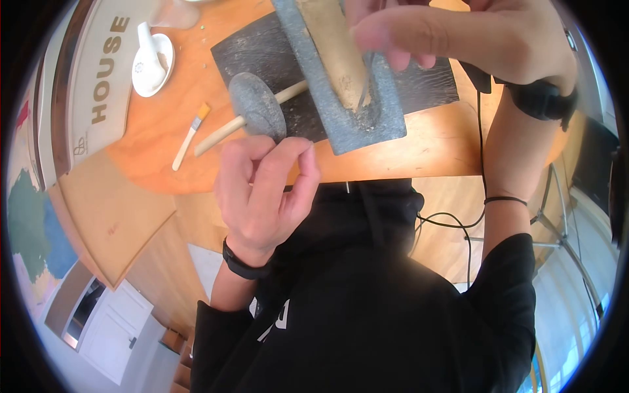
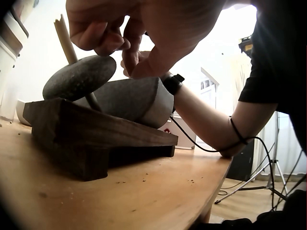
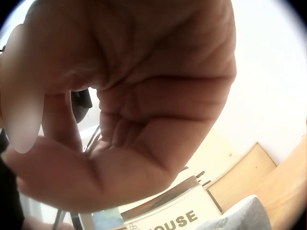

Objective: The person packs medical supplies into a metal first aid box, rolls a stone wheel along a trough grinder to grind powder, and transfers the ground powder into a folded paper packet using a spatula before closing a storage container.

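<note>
A grey stone trough (image 1: 384, 124) with a beige inner channel stands on a dark, low wooden board (image 1: 242, 52). My right hand (image 1: 458, 39) is over its upper part, pinching a thin metal tool (image 1: 364, 88) whose lower end reaches into loose bits at the trough's near end. Next to the trough, a grey stone wheel (image 1: 252, 101) leans, with a wooden rod (image 1: 219, 134) through its middle. My left hand (image 1: 268, 187) hovers by the wheel's near edge, fingers bent and fingertips close together; I cannot tell whether something small is between them.
A flat brush (image 1: 190, 139) lies left of the rod. Farther left are a white dish (image 1: 168, 49) with a white spoon (image 1: 151, 56) in it and a panel marked HOUSE (image 1: 108, 72). A black cable (image 1: 480, 131) hangs over the table's right side.
</note>
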Demonstrator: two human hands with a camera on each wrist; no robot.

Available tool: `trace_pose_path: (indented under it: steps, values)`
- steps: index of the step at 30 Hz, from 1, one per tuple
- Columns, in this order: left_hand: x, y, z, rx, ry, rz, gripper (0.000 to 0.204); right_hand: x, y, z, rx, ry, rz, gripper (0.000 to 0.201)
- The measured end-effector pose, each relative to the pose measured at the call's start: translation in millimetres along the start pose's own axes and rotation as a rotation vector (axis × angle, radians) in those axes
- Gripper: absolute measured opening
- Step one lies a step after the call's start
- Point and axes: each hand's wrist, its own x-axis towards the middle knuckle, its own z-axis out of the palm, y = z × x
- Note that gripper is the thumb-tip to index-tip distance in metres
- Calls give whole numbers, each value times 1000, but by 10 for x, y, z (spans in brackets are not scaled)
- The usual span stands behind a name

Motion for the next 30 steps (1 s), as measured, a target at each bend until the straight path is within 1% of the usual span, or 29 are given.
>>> trace_pose_path:
  steps: [1,2,4,5,7,8,10,11,13,14,16,17,19,20,22,23,25,26,28,29,30]
  values:
    - [-1,-2,1,8,-7,6,24,23,15,-42,238,-96,108,7]
    - [-2,-6,4,16,-15,12,23,12,-22,-30,237,-96,111,7]
    - [-1,-10,12,14,-11,15,23,-26,-113,20,22,-15,114,6]
    - [-1,-8,15,15,-7,20,23,-20,-58,23,22,-16,116,6]
    - [-6,-22,30,13,0,25,23,5,103,34,239,17,44,5]
    - [-10,-27,36,13,7,31,23,12,-5,54,239,16,46,5]
    - [-16,-34,41,18,7,31,23,34,-313,112,-99,114,225,5]
    - [-17,-36,43,24,6,32,23,15,-225,94,-99,114,226,5]
    - [-20,-37,43,23,5,31,23,-43,22,42,60,48,30,5]
    - [-23,-36,41,24,2,30,24,-26,-48,58,60,48,31,5]
    - [-28,-28,27,18,-2,22,24,18,-250,105,-244,115,176,5]
    - [-31,-22,19,12,-6,15,25,7,-185,97,-244,116,177,5]
    - [-33,-10,8,13,-16,9,25,-26,0,75,-4,145,-13,7]
    - [-35,-5,4,15,-25,2,26,-21,-49,81,-4,146,-12,7]
    - [-38,10,1,16,-26,-11,26,-5,-192,99,-177,128,126,7]
    - [-39,14,2,18,-28,-23,26,7,-127,70,-177,128,127,7]
    - [-42,10,5,19,-29,-23,27,39,88,0,165,22,24,6]
    - [-44,13,7,21,-30,-23,27,24,125,21,166,23,23,6]
    - [-42,14,7,20,-31,-21,27,10,173,56,133,49,-54,5]
    - [-41,17,7,20,-31,-21,28,14,157,41,133,49,-54,5]
    - [-41,18,7,20,-31,-21,28,30,124,13,167,16,-2,4]
